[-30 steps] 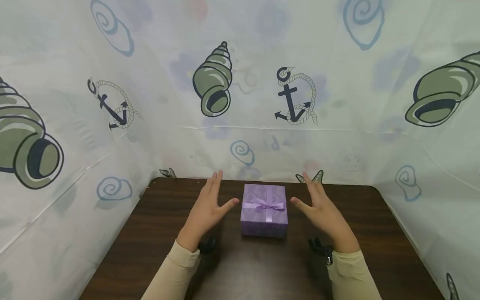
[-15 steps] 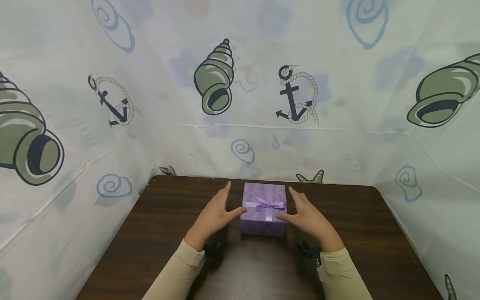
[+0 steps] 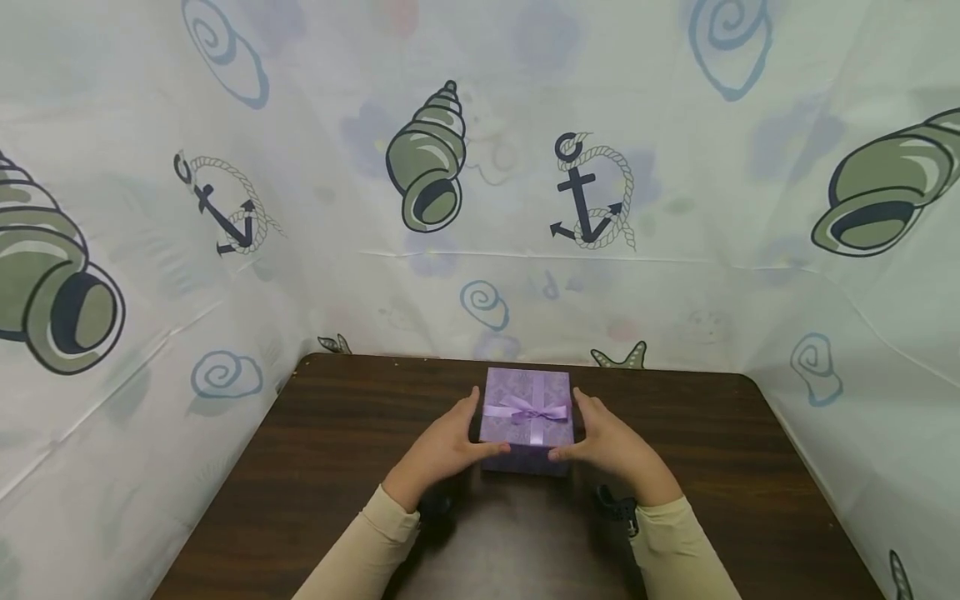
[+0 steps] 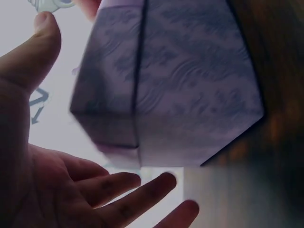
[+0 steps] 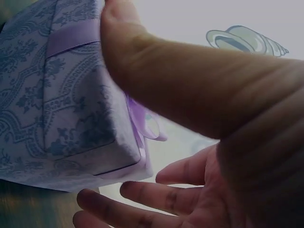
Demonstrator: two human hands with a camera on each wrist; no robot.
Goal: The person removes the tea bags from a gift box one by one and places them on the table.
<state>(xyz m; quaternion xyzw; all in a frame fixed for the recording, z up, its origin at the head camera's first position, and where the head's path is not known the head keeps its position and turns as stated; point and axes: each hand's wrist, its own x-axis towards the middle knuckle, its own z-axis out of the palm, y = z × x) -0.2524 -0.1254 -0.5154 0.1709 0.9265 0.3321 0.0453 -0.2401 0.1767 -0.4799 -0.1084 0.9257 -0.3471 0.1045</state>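
A purple patterned gift box (image 3: 527, 398) with a lilac ribbon bow (image 3: 531, 412) on its lid stands on the dark wooden table (image 3: 315, 492). At its left side is my left hand (image 3: 442, 446), thumb at the front lid edge and fingers extended along the side. The left wrist view shows a gap between this thumb (image 4: 45, 38) and the box. On the opposite side, my right hand (image 3: 618, 446) has its thumb over the front right corner in the head view. The right fingers (image 5: 161, 197) are spread loosely near the box's side in the right wrist view.
White cloth (image 3: 517, 208) printed with shells and anchors rises behind the table and along both sides. The box stands near the table's back edge. Each wrist wears a dark strap device, such as the right one (image 3: 621, 510).
Both hands have moved inward from either side of the box, and their thumbs have come down to its front edge. The box has stayed in place.
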